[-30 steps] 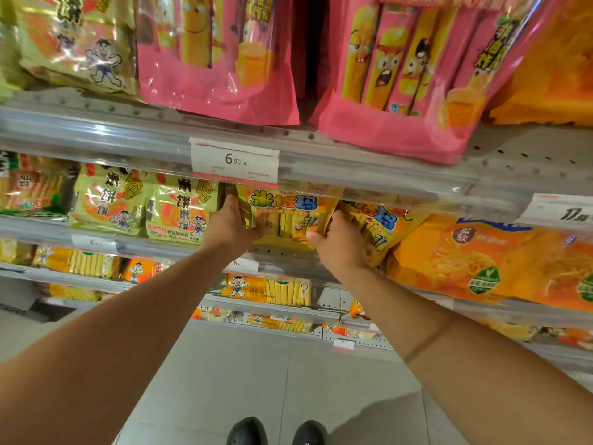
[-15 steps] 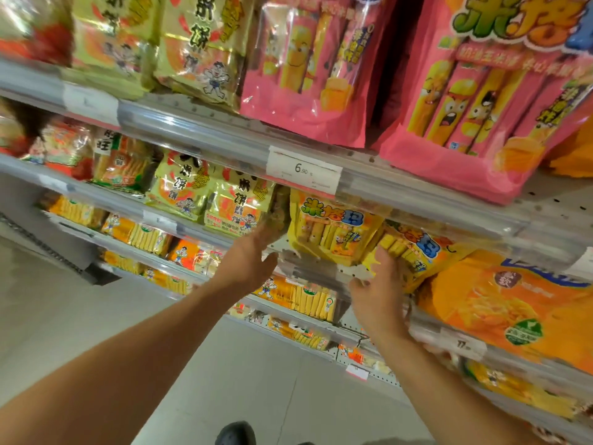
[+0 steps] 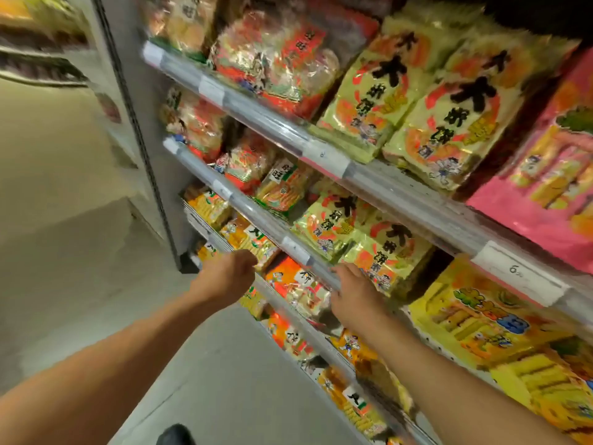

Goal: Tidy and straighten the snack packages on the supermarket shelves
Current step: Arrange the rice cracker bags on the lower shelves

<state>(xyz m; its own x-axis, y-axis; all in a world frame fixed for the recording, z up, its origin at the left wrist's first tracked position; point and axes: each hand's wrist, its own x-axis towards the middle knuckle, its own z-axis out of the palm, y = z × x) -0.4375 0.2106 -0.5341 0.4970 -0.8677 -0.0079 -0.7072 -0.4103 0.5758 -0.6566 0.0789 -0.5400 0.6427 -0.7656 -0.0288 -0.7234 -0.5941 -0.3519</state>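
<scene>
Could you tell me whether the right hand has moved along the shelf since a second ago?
Yes. The right hand has left the yellow stick-snack bag and shifted left along the shelf rail, now by the green rice-cracker bags.

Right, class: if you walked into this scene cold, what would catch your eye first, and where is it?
First, the two bare hands reaching toward the shelves at centre: the left hand curled loosely, the right hand spread at the shelf rail. Next, the yellow-green snack bags with bold black characters on the upper shelf. Then the bright pink package at the far right.
</scene>
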